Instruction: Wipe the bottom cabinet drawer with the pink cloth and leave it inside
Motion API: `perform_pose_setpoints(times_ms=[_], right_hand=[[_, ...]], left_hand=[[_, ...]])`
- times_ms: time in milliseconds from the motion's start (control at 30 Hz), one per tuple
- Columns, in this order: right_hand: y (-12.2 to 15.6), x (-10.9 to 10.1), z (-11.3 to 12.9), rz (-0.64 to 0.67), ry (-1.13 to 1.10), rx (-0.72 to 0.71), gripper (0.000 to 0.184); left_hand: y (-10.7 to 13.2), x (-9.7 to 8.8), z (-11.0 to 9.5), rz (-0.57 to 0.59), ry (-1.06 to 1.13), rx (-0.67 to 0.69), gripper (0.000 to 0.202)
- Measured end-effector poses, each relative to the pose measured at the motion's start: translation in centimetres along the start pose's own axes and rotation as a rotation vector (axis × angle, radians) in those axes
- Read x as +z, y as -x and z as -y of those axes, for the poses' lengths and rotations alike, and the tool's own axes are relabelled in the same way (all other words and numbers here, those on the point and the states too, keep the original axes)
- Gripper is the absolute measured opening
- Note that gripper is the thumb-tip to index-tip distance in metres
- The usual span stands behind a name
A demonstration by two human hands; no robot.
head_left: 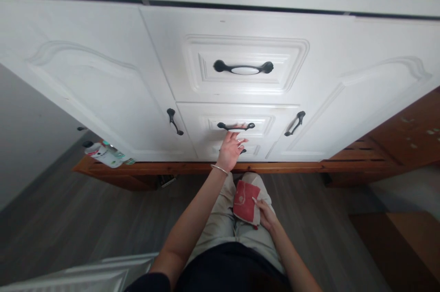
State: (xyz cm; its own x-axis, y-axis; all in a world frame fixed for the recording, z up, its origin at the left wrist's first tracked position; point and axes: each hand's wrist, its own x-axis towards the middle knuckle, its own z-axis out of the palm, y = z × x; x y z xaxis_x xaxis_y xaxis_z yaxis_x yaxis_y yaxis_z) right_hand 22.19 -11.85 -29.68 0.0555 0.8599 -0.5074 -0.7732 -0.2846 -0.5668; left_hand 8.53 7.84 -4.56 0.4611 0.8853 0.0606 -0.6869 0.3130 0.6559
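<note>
My left hand (231, 146) reaches up to the black handle (235, 125) of the middle drawer (271, 120) of a white cabinet; its fingertips touch the handle from below, fingers spread. My right hand (265, 213) rests on my lap and grips a folded red and white cloth (245, 201). A thin bracelet circles my left wrist. The top drawer handle (243, 68) is black with a white centre, above. A lower drawer handle is mostly hidden behind my left hand.
Cabinet doors with black handles (174, 121) (294, 123) flank the drawers. The cabinet stands on a wooden base (144, 169). A bottle-like object (105, 153) lies at the left on the base. Wooden furniture (405, 136) stands at right. Grey wood floor (85, 218) lies below.
</note>
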Motion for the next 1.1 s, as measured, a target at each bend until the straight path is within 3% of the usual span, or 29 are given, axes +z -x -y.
perform_pose_setpoints(times_ms=[167,300,400,533,700,767,833,933,1033,1100], right_hand=[[0.2,0.3,0.4,0.026,0.006,0.048,0.044],[0.2,0.2,0.6,0.018,0.05,0.05,0.041],[0.1,0.2,0.6,-0.013,0.085,0.064,0.033],[0.3,0.6,0.7,-0.07,0.139,0.058,0.033],[0.7,0.5,2.2,-0.172,0.195,-0.016,0.037],[1.0,0.0,4.7,-0.235,0.213,-0.077,0.038],[1.7,-0.5,8.8,-0.316,0.236,-0.161,0.035],[4.0,0.2,17.2,-0.458,0.306,-0.357,0.015],[8.1,4.3,25.8,-0.502,0.424,-0.544,0.028],[11.3,8.5,30.6,-0.507,0.811,-0.765,0.042]], left_hand=[[6.5,0.7,0.4,-0.001,0.004,-0.05,0.044],[12.9,1.1,0.8,-0.002,0.032,-0.163,0.044],[16.1,0.8,1.0,0.047,0.075,-0.276,0.04],[17.7,-0.8,1.1,0.095,0.056,-0.382,0.052],[16.9,-3.8,0.2,0.273,-0.086,-0.491,0.045],[16.2,-5.5,0.4,0.388,-0.151,-0.59,0.042],[15.4,-7.7,1.5,0.479,-0.228,-0.705,0.04],[14.2,-12.0,4.2,0.449,-0.28,-0.803,0.046],[13.1,-15.7,7.6,0.39,-0.203,-0.805,0.049],[12.5,-17.0,9.3,0.407,-0.173,-0.813,0.045]])
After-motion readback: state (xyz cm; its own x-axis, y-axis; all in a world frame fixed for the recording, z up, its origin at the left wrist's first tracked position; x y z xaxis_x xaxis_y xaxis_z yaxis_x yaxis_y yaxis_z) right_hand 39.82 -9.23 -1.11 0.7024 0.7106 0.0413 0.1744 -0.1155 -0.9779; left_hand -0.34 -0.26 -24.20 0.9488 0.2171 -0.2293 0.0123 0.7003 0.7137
